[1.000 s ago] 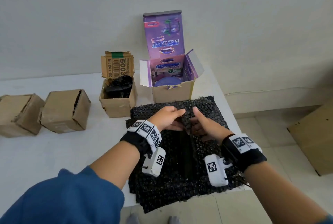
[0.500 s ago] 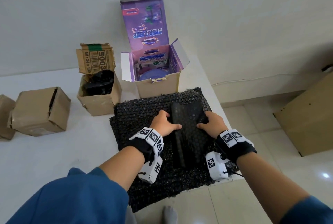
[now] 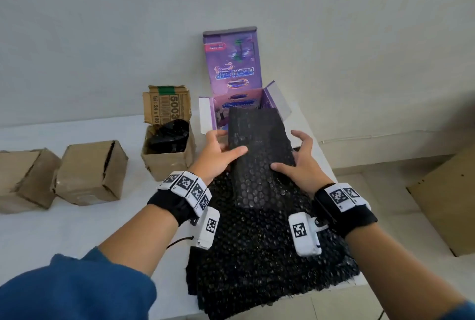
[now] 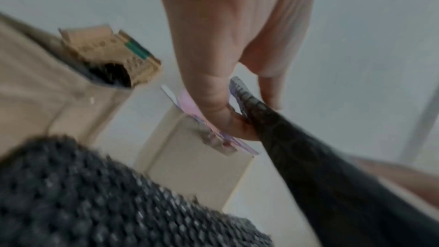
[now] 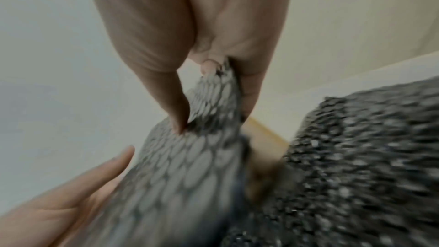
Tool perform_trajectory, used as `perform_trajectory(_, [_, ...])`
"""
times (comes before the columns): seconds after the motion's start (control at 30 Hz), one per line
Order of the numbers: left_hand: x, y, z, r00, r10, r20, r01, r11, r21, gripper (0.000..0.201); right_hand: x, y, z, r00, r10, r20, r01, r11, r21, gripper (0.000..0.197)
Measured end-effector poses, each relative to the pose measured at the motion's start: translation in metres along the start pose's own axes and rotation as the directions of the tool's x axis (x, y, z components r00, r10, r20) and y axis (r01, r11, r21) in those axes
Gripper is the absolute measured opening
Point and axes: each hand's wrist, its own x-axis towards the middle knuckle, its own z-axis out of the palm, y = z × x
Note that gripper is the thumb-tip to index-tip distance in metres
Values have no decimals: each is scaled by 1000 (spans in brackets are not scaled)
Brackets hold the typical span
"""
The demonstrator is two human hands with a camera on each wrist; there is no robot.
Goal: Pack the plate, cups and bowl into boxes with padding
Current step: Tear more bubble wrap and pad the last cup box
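A folded pad of black bubble wrap [image 3: 259,155] is held in the air, tilted, with its far end over the open purple box [image 3: 205,114]. My left hand [image 3: 230,143] pinches its left edge, thumb on top. My right hand [image 3: 289,151] grips its right edge the same way. In the left wrist view the thumb [image 4: 225,115] and fingers clamp the pad [image 4: 308,176] above the box [image 4: 197,166]. The right wrist view shows fingers [image 5: 171,104] pinching the pad [image 5: 190,166]. The pad hides most of the box's inside.
More black bubble wrap [image 3: 257,255] lies stacked at the table's near right corner. An open cardboard box [image 3: 167,160] with a black-wrapped thing stands left of the purple box. Two closed cardboard boxes [image 3: 90,173] [image 3: 20,178] sit further left. Flat cardboard [image 3: 444,204] lies on the floor at right.
The folded pad lay on the stack with both hands pressing it. Now both hands have lifted it and carried it forward to the purple box.
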Motion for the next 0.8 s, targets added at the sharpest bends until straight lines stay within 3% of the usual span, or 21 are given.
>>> perform_trajectory(0.07, [-1, 2, -25, 996, 79, 43, -85, 986, 141, 84, 8, -19, 17, 990, -139, -2, 139, 990, 4, 73])
perform_trajectory(0.13, [-2, 5, -51, 985, 122, 123, -149, 957, 248, 91, 18, -36, 33, 961, -263, 83, 270, 960, -80, 69])
perform_trajectory(0.23, [-4, 14, -89, 967, 166, 195, -222, 923, 316, 84, 32, -55, 60, 932, -281, 228, 326, 926, -193, 63])
perform_trajectory(0.37, [-5, 21, -137, 968, 177, 179, -242, 850, 468, 88, 49, -75, 100, 944, -236, 231, 301, 902, -309, 55])
perform_trajectory(0.5, [-5, 23, -181, 954, 282, 102, -285, 748, 600, 52, 66, -89, 135, 940, -283, 192, 340, 837, -429, 22])
perform_trajectory(0.57, [3, 18, -201, 954, 290, 83, -280, 749, 601, 42, 75, -94, 148, 938, -310, 156, 347, 846, -406, 20])
perform_trajectory(0.67, [15, 15, -223, 979, 185, 83, -203, 870, 449, 34, 87, -105, 166, 979, -178, 103, 196, 958, -209, 25])
perform_trajectory(0.73, [22, 14, -231, 991, 107, 86, -126, 955, 268, 39, 97, -109, 181, 994, -98, 47, 103, 987, -123, 20])
perform_trajectory(0.8, [30, 11, -233, 998, 59, 30, -63, 982, 177, 51, 110, -109, 197, 996, -62, -59, 53, 989, -140, 27])
